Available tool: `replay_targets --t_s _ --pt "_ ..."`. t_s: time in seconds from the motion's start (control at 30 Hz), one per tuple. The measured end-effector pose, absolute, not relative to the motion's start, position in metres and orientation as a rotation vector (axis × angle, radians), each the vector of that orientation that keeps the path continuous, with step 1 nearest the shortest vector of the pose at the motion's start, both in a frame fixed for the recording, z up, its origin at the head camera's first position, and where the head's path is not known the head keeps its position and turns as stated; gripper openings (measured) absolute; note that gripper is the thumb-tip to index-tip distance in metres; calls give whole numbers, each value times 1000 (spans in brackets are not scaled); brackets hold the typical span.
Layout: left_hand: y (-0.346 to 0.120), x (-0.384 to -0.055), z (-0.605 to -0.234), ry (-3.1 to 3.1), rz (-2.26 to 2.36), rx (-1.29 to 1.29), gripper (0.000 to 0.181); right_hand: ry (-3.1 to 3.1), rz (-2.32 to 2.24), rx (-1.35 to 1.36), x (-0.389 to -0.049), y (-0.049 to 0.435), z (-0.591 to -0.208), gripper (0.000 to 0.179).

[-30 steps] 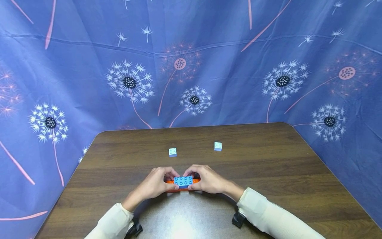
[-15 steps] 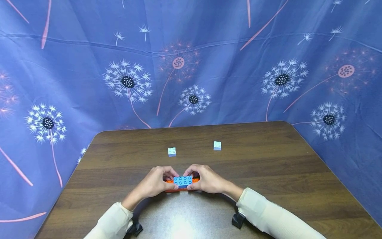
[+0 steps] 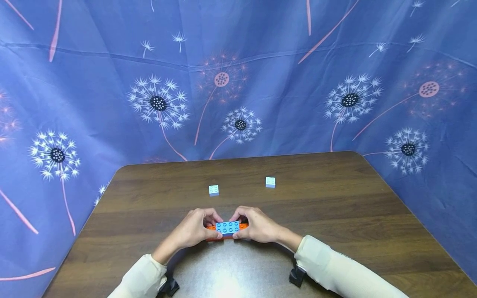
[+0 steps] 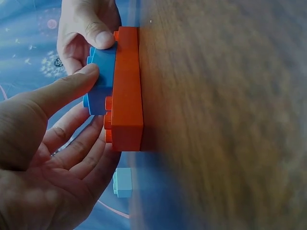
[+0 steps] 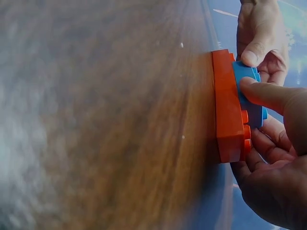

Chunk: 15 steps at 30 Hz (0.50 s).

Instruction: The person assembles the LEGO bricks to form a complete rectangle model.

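A blue toy brick [image 3: 227, 227] with two rows of studs sits on top of a longer orange toy brick [image 4: 127, 91], near its middle. Orange studs show past both ends of the blue one. My left hand [image 3: 193, 227] pinches the blue brick's left end, thumb on the near side and fingers behind. At the other end my right hand [image 3: 260, 225] holds it the same way. In the right wrist view the orange brick [image 5: 228, 105] rests on the table. The far sides of both bricks are hidden in the head view.
Two small pale blue-green bricks stand farther back on the brown wooden table [image 3: 335, 198]: one at left [image 3: 213, 190], one at right [image 3: 270, 182]. Behind the table hangs a blue cloth [image 3: 290, 103] with dandelion prints.
Both hands keep their hold on the blue brick, and the bricks stay in place on the table. Only the head view has shifted slightly.
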<state>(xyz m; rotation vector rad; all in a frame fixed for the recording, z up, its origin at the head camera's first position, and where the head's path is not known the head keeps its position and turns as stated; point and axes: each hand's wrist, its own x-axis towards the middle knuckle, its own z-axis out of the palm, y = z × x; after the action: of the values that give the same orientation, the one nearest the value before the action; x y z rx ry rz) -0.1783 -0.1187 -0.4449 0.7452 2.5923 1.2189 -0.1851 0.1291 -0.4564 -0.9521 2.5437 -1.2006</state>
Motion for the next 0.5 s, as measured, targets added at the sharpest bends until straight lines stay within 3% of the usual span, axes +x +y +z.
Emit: replay_targets --t_s 0.5 --pt "-119 -179 -443 2603 1174 777 27 2478 -1228 -905 -189 132 -448 39"
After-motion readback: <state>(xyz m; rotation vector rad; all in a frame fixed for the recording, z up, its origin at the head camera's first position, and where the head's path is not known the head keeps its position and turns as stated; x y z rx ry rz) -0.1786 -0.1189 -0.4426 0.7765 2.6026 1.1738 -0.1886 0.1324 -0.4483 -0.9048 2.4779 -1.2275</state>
